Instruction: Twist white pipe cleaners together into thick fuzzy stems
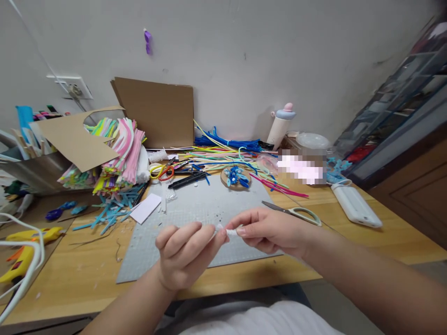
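Left forearm (134, 302): bare, rising from your bottom edge of view, slanting up to the right.
Left wrist (165, 278): raised, hand angled inward.
Left hand (188, 253): your fingers curled side by side; tips at the inner end closed in a pinch.
Right forearm (366, 274): bare, entering from lower right, slanting up to the left.
Right hand (270, 232): your thumb (246, 230) pinching, index finger arched above, other fingers bent beneath.
Both hands: raised before you, pinching tips facing, near each other, slightly apart.
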`<state>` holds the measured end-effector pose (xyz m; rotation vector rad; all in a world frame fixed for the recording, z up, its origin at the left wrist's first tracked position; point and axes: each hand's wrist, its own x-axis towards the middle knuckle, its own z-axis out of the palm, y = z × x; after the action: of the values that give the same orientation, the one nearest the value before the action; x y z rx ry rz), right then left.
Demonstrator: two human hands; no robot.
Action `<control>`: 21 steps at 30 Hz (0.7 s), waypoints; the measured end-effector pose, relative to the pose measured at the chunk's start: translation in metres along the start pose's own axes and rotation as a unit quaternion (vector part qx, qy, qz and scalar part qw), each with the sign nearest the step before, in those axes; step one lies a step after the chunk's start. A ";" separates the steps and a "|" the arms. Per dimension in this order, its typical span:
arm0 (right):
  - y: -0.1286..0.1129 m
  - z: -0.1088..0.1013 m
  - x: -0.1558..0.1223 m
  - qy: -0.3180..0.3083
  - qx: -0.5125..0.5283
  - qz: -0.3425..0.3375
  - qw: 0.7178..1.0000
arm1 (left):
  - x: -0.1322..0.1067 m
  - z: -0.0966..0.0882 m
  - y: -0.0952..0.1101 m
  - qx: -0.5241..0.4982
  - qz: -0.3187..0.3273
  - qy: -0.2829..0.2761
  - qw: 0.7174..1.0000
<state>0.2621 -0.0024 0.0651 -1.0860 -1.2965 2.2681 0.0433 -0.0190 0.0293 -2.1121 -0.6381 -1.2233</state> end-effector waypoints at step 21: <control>0.000 0.020 -0.002 0.178 -0.500 -0.193 0.825 | 0.003 0.002 0.008 -0.129 -0.179 -0.173 0.960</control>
<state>0.2484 -0.0158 0.0727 -1.2617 -2.3134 0.9343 0.0509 -0.0227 0.0296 -2.5402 -1.1087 -1.1799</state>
